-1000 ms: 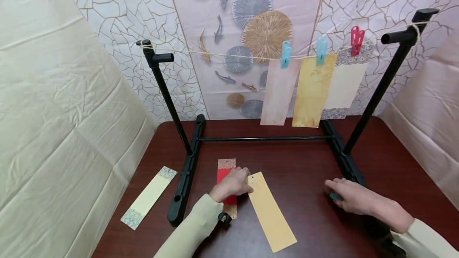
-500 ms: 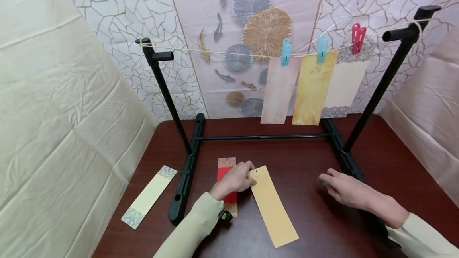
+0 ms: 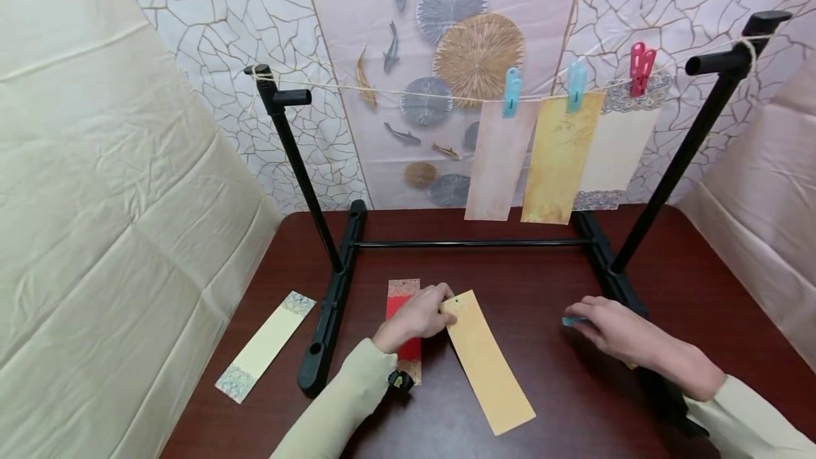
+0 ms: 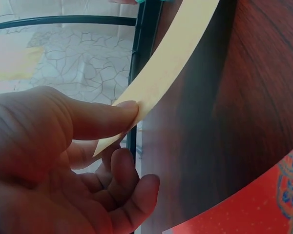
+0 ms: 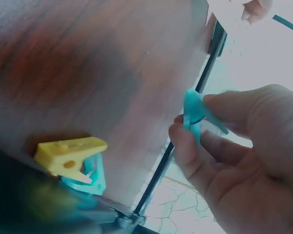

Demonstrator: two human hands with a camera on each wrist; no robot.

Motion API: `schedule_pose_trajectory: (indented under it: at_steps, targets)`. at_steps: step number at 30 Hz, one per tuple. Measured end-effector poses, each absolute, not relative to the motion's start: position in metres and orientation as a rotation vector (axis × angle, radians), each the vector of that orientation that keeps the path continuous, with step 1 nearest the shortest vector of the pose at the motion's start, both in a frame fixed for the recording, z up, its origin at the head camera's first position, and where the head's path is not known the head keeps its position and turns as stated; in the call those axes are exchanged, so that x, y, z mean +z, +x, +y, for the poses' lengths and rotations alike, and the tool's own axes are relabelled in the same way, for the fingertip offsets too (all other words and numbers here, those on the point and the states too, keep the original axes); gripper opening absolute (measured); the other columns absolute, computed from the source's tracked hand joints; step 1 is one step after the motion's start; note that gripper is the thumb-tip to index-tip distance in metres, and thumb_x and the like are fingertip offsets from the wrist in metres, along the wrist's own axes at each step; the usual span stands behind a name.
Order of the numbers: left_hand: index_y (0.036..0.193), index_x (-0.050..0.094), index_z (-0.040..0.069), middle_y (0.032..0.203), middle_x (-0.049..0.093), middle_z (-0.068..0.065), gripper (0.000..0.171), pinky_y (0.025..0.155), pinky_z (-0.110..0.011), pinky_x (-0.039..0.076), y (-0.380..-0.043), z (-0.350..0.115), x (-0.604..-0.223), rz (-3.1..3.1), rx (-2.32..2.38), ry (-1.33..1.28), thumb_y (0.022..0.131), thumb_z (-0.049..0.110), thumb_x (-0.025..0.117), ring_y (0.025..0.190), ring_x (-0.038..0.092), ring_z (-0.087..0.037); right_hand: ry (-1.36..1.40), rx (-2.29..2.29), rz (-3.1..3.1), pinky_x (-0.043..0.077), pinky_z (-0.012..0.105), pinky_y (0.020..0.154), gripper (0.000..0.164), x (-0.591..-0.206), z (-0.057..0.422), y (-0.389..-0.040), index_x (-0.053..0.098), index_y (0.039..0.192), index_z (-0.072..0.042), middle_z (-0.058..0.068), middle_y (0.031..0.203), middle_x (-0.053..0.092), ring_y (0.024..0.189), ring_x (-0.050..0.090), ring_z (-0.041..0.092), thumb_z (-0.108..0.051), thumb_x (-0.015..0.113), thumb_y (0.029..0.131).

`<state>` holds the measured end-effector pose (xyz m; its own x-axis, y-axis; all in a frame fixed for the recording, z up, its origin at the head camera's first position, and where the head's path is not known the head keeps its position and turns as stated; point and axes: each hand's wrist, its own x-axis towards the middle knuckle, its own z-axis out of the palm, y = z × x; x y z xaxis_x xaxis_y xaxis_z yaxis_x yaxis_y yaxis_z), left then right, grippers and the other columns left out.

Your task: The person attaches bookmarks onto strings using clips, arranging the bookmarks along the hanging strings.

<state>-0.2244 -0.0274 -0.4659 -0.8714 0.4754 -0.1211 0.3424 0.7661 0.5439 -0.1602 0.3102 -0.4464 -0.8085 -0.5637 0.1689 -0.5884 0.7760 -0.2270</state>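
Note:
My left hand (image 3: pixel 417 314) pinches a plain yellow-tan bookmark (image 3: pixel 491 367) between thumb and fingers near its holed top end. In the left wrist view the thumb presses on that bookmark (image 4: pixel 166 63), which bends in a curve. Partly under this hand lies a red bookmark (image 3: pixel 411 351) with patterned ends. On the right, my right hand (image 3: pixel 618 331) pinches a teal clothespin (image 5: pixel 193 112) by its handles. Beyond it, in the right wrist view, a yellow clothespin (image 5: pixel 71 153) and another teal clothespin (image 5: pixel 95 173) lie on the table.
A black rack (image 3: pixel 682 154) stands on the dark table (image 3: pixel 472 271), with a string (image 3: pixel 382 95) tied across. From it hang a pinkish card (image 3: pixel 500 161), a golden card (image 3: pixel 561 161) and a lace-patterned card (image 3: pixel 618 154), under clothespins. Outside the left foot lies a cream bookmark (image 3: pixel 264 349).
My right hand has come away from the rack's right foot, up and leftward, with the teal clothespin. My left hand has shifted slightly up and right with the yellow-tan bookmark.

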Motion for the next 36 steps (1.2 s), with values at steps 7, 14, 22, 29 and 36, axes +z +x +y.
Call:
schedule_pose_trajectory:
  at_steps: [7, 14, 22, 29, 36]
  targets:
    - [0.103, 0.054, 0.016, 0.082, 0.053, 0.004, 0.024, 0.054, -0.023, 0.041, -0.225, -0.028, -0.460, 2.696, 0.813, 0.659, 0.086, 0.027, 0.067, 0.067, 0.049, -0.010, 0.797, 0.424, -2.970, 0.042, 0.021, 0.054, 0.016, -0.431, 0.311, -0.162, 0.065, 0.099, -0.014, -0.006, 0.084, 0.058, 0.062, 0.049, -0.002, -0.012, 0.066, 0.083]
    - [0.105, 0.052, 0.017, 0.075, 0.055, 0.004, 0.024, 0.050, -0.024, 0.041, -0.225, -0.033, -0.459, 2.680, 0.922, 0.643, 0.087, 0.025, 0.065, 0.055, 0.050, -0.010, 0.659, 0.557, -2.853, 0.039, 0.019, 0.048, 0.016, -0.429, 0.306, -0.162, 0.059, 0.079, -0.024, -0.012, 0.075, 0.053, 0.054, 0.042, -0.004, -0.019, 0.074, 0.078]
    - [0.108, 0.051, 0.018, 0.079, 0.056, 0.003, 0.022, 0.051, -0.023, 0.041, -0.227, -0.035, -0.451, 2.694, 0.998, 0.671, 0.090, 0.024, 0.062, 0.058, 0.050, -0.010, 0.637, 0.872, -2.563, 0.045, 0.013, 0.050, 0.021, -0.419, 0.301, -0.157, 0.063, 0.082, -0.023, -0.011, 0.077, 0.058, 0.050, 0.056, -0.003, -0.011, 0.077, 0.073]
    - [0.108, 0.054, 0.022, 0.081, 0.058, 0.006, 0.020, 0.053, -0.022, 0.041, -0.230, -0.040, -0.441, 2.751, 1.105, 0.731, 0.089, 0.024, 0.062, 0.061, 0.050, -0.008, 0.675, 0.911, -2.526, 0.044, 0.015, 0.047, 0.018, -0.404, 0.298, -0.157, 0.061, 0.082, -0.023, -0.012, 0.078, 0.054, 0.049, 0.052, -0.002, -0.008, 0.072, 0.079]
    - [0.112, 0.053, 0.024, 0.085, 0.059, 0.008, 0.023, 0.062, -0.023, 0.041, -0.229, -0.043, -0.433, 2.807, 1.172, 0.764, 0.091, 0.026, 0.060, 0.069, 0.051, -0.008, 0.701, 0.861, -2.488, 0.044, 0.013, 0.047, 0.026, -0.392, 0.297, -0.160, 0.059, 0.086, -0.024, -0.013, 0.078, 0.052, 0.051, 0.051, -0.003, -0.002, 0.071, 0.078]
